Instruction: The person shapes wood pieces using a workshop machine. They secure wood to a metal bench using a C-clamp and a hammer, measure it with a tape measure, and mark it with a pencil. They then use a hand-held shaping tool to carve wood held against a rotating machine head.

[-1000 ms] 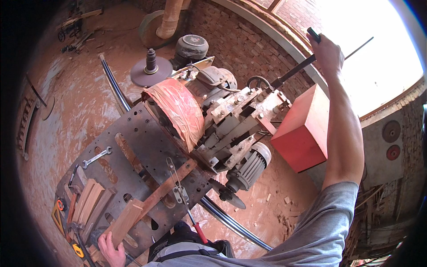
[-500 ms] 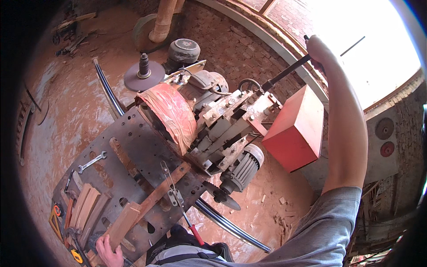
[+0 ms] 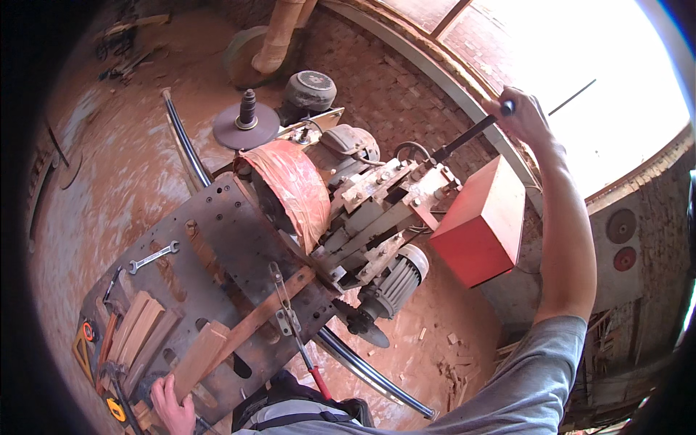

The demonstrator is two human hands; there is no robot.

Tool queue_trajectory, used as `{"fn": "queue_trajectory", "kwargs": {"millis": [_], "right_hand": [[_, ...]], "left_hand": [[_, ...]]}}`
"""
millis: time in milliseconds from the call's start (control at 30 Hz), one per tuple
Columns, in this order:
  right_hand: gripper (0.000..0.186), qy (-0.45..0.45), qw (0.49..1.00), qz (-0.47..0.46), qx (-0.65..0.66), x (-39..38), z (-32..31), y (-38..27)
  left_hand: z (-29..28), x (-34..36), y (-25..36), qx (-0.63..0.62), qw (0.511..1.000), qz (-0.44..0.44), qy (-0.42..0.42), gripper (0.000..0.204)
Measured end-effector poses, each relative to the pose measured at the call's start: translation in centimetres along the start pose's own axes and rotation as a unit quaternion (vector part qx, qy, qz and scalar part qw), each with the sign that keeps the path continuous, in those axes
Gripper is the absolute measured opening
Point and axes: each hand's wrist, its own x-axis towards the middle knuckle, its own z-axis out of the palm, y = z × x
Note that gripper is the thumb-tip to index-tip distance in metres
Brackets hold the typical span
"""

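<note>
Nearest the lower edge, the left hand [image 3: 172, 406] is pressing down on a wooden plank [image 3: 199, 359], fingers spread flat over its near end rather than curled around it, so the grip is lying open on the wood. The plank is resting on the dark perforated steel bench [image 3: 217, 232], and one longer wooden batten [image 3: 264, 312] is running diagonally from it toward the machine. One toggle clamp with a red handle [image 3: 293, 330] is crossing over that batten. To the left of the hand, about three short wooden pieces [image 3: 134, 330] are lying side by side on the bench, and one open-ended spanner [image 3: 152, 257] is sitting farther up the plate, well apart from them.

Beyond the bench, one rounded orange guard [image 3: 290, 185] is covering the cutting wheel, with the grey metal head of the machine [image 3: 384, 210] just behind it. One ribbed electric motor [image 3: 395, 283] is hanging below that head, and a second motor [image 3: 310, 90] is standing farther back on the floor, beside one dark disc with a spindle [image 3: 245, 123]. One red box [image 3: 482, 225] is mounted at the right of the head.

Farthest off, the right hand [image 3: 525, 116] is reaching up with its grip wrapped closed around the end of one long black lever [image 3: 464, 138], which is slanting down into the machine head. Two curved pipes are running across the dusty red floor [image 3: 109, 167].
</note>
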Motion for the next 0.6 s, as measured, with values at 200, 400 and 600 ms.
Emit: {"fn": "queue_trajectory", "kwargs": {"millis": [200, 400, 600], "right_hand": [[0.064, 0.021, 0.981, 0.161, -0.107, 1.6, 1.9, -2.7], [0.046, 0.052, 0.992, 0.098, -0.06, 0.3, 1.9, -1.7], [0.041, -0.072, 0.983, 0.171, -0.002, 4.5, 3.4, -3.3]], "left_hand": [[-0.1, 1.0, 0.4, 0.003, 1.0, 0.006, 0.0, 0.06], [-0.5, 1.4, -0.2, -0.02, 1.0, 0.012, -0.02, 0.063], [-1.1, 1.5, -0.1, -0.003, 0.999, 0.003, -0.033, 0.062]]}}
